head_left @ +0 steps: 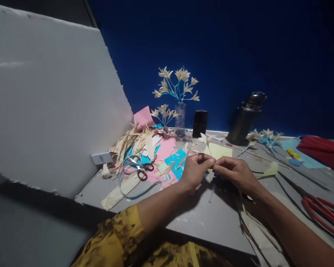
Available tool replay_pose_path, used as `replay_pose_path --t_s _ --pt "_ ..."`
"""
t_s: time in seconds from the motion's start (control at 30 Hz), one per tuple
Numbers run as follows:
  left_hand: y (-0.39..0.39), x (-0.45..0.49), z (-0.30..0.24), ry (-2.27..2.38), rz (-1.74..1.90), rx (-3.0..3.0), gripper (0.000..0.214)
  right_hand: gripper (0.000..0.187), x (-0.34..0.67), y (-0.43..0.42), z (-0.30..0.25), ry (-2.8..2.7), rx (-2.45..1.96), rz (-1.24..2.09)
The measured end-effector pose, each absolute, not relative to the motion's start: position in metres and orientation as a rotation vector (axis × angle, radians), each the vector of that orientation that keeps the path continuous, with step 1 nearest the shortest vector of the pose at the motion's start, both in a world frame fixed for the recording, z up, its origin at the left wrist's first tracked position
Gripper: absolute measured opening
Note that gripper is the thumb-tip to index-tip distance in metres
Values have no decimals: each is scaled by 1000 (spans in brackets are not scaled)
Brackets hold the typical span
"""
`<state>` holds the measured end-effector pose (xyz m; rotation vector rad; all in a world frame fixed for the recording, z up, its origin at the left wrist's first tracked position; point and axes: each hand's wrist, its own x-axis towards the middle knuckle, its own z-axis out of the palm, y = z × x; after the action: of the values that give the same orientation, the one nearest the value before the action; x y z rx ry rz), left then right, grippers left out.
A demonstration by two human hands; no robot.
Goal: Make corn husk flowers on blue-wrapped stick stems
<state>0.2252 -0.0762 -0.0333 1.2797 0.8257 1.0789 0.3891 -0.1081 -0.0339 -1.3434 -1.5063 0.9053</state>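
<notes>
My left hand (196, 168) and my right hand (233, 171) meet over the grey table (206, 218), fingertips pinched together on a small pale piece I cannot make out. Just behind them lies a yellow paper sheet (219, 151). Blue paper scraps (176, 160) sit beside my left hand. Scissors (140, 168) lie to the left among pink paper and straw-coloured strips.
A glass vase (180, 119) holds cream paper flowers on blue stems at the back, next to a black phone (199, 123) and a dark flask (245, 120). A big white board (52, 107) leans at left. Red cables (323, 215) and red cloth (323, 150) lie right.
</notes>
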Motion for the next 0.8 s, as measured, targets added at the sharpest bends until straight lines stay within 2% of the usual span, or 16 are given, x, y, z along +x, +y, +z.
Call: replay_pose_path --t_s 0.07,0.13,0.33,0.4,0.47,0.63,0.8 --pt "-77 206 -23 864 998 1583 17 32 391 -108 -35 -1481 -1350 901" --pt "-75 174 -10 994 831 1971 9 34 394 -107 -35 -1407 -1369 898" --pt "-54 66 10 1406 864 1953 31 37 400 -105 -36 -1238 -1397 923" --pt "-51 47 5 1514 739 1967 38 36 398 -103 -37 -1318 -1416 905" --pt "-52 41 -4 1543 632 2010 39 34 394 -102 -40 -1423 -1448 854" --pt "-54 51 -29 1495 583 2167 13 30 388 -97 -51 -1535 -1524 775" --pt "-52 65 -30 1444 389 2244 22 29 391 -96 -56 -1527 -1546 778"
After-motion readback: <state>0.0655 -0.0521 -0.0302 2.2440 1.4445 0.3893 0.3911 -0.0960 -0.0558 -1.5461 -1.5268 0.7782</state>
